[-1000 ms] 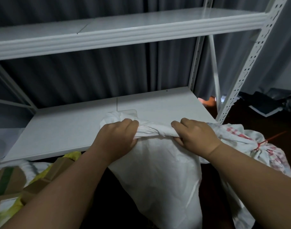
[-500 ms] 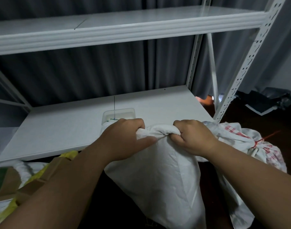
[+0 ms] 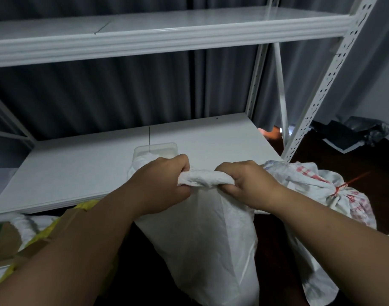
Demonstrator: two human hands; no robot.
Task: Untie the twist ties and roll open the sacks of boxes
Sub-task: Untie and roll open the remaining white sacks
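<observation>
Two sacks in view. Left hand [image 3: 164, 184] and right hand [image 3: 244, 184] both clench the plain white sack's [image 3: 206, 239] rolled rim between them. Printed sack [image 3: 335, 195] just right of right hand, one red tie [image 3: 340, 187] on.

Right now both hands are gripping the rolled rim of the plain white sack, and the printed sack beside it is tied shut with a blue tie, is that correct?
Not quite: the tie on the printed sack is red, not blue, as the head view shows. The left hand and right hand do grip the plain white sack's rolled rim.
</observation>
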